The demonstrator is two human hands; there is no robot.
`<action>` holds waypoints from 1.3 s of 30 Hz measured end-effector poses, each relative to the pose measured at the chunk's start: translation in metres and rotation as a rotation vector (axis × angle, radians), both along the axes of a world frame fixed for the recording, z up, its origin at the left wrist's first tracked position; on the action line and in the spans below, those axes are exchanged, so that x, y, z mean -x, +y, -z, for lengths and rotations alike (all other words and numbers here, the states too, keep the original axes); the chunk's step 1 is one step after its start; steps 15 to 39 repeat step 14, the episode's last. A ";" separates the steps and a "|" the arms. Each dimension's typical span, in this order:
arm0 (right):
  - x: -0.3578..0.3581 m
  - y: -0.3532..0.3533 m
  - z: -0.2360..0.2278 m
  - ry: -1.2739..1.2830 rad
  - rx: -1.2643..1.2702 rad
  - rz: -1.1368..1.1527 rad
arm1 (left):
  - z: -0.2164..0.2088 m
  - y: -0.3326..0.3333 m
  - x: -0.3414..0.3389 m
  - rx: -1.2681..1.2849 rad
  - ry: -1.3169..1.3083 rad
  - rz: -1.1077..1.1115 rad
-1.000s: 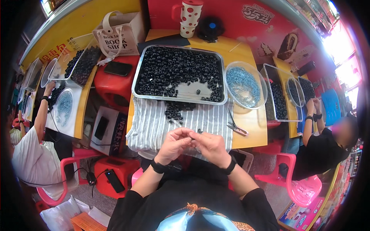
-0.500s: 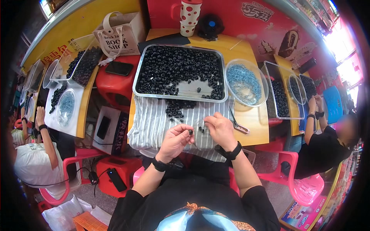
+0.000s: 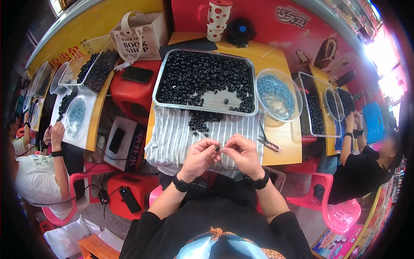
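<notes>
Above the front edge of a grey-and-white striped cloth point(image 3: 170, 138), my two hands meet. My left hand point(image 3: 199, 159) pinches a small black bead point(image 3: 217, 148) between thumb and fingertips. Touching or almost touching that bead are the closed fingertips of my right hand point(image 3: 243, 153); what they hold, if anything, is too small to make out. Beyond the hands, a clear tray point(image 3: 202, 109) holds a mass of black beads point(image 3: 189, 73), with a bare patch at its front. A small heap of loose beads point(image 3: 199, 122) lies on the cloth against the tray.
Right of the tray stands a clear round bowl point(image 3: 298, 113) of small blue pieces point(image 3: 276, 95). Scissors point(image 3: 271, 146) lie near my right hand. Behind are a dotted cup point(image 3: 217, 19) and a black fan point(image 3: 240, 31). People with similar trays sit at both sides.
My right hand has moved left to meet my left hand at the bead. The few beads that showed below its fingers are no longer visible. The view has shifted slightly.
</notes>
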State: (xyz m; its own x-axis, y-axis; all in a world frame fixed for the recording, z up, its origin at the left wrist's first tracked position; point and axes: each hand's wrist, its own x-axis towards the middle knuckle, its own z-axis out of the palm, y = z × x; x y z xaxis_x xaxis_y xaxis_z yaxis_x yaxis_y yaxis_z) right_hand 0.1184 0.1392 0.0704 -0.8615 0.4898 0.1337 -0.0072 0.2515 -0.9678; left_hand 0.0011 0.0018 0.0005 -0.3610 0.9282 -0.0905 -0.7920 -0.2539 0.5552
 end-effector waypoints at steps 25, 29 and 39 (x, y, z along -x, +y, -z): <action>-0.001 -0.007 0.009 -0.088 0.244 -0.081 | -0.003 -0.008 0.005 -0.028 -0.006 0.132; -0.001 -0.007 0.009 -0.088 0.244 -0.081 | -0.003 -0.008 0.005 -0.028 -0.006 0.132; -0.001 -0.007 0.009 -0.088 0.244 -0.081 | -0.003 -0.008 0.005 -0.028 -0.006 0.132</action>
